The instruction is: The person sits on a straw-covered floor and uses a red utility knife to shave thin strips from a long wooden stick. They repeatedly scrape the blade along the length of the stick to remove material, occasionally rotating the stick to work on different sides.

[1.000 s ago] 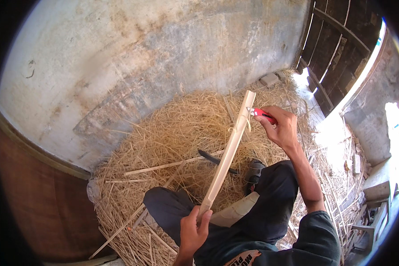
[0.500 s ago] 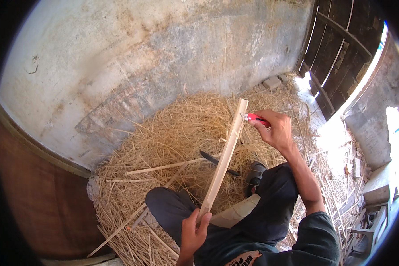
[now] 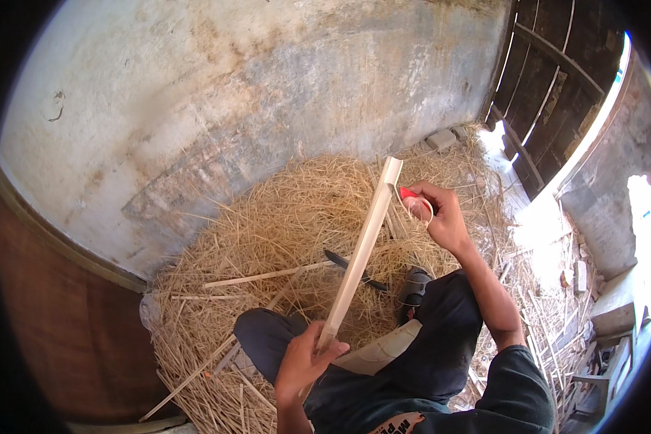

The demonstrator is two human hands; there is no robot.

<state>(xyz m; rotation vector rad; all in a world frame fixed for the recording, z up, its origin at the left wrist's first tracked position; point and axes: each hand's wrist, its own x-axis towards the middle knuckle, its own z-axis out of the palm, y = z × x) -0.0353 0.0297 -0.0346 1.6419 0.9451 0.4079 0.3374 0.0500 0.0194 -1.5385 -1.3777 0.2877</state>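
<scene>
Running up from left hand [image 3: 304, 361] to beside right hand [image 3: 441, 215]: pale strip [image 3: 359, 253]. Left grips its lower part; right pinches red cutter [image 3: 407, 192] beside its upper end. Dark knife [image 3: 337, 258] behind strip, on straw [image 3: 296, 199].

The floor [image 3: 515, 189], strewn with straw [image 3: 296, 192], is bounded at its far edge by a stained plaster wall [image 3: 267, 94] and, at its far right corner, by dark planking [image 3: 546, 87]; its right side is brightly lit.
</scene>
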